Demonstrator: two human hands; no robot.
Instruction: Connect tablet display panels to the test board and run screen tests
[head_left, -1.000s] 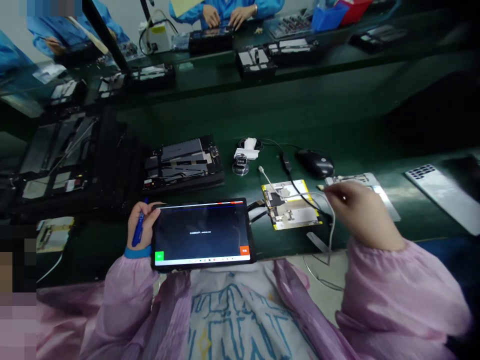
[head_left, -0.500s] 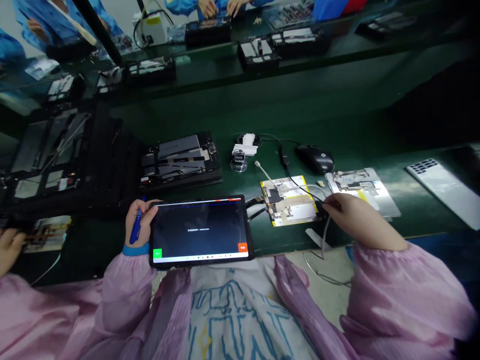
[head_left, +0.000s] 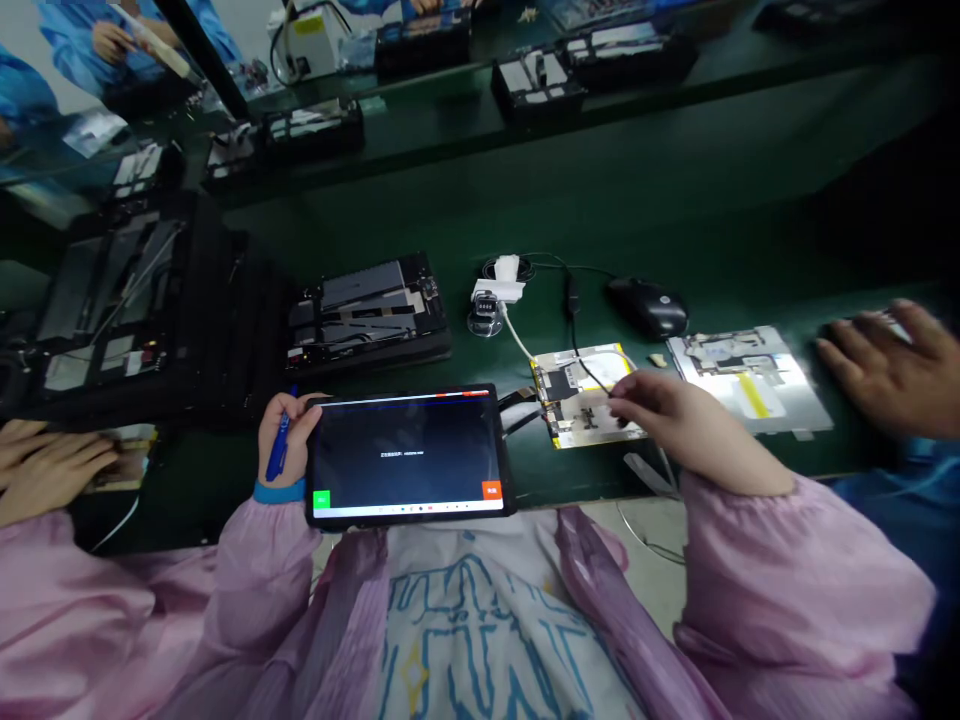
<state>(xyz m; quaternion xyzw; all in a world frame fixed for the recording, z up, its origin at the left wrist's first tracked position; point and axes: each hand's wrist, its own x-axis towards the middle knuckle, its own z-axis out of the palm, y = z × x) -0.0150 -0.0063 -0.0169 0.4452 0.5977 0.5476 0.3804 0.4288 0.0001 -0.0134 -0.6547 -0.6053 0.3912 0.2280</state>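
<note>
- Tablet [head_left: 409, 455], screen lit, along the near edge of the worktop [head_left: 202, 470].
- Left hand [head_left: 285, 435]: fingers grasping the tablet's upper left corner, blue pen [head_left: 280, 445] held too.
- Right hand [head_left: 671, 420]: fingers pinched on black cable [head_left: 574, 300], over the circuit board [head_left: 589, 410], near the same edge, just right of the tablet.
- White cable [head_left: 514, 332] stretching from over the board to beside a small stand [head_left: 486, 308].
- Mouse [head_left: 654, 308] farther from the near edge.
- Metal plate [head_left: 784, 400] right of the board, another person's hand [head_left: 892, 370] beside it.
</note>
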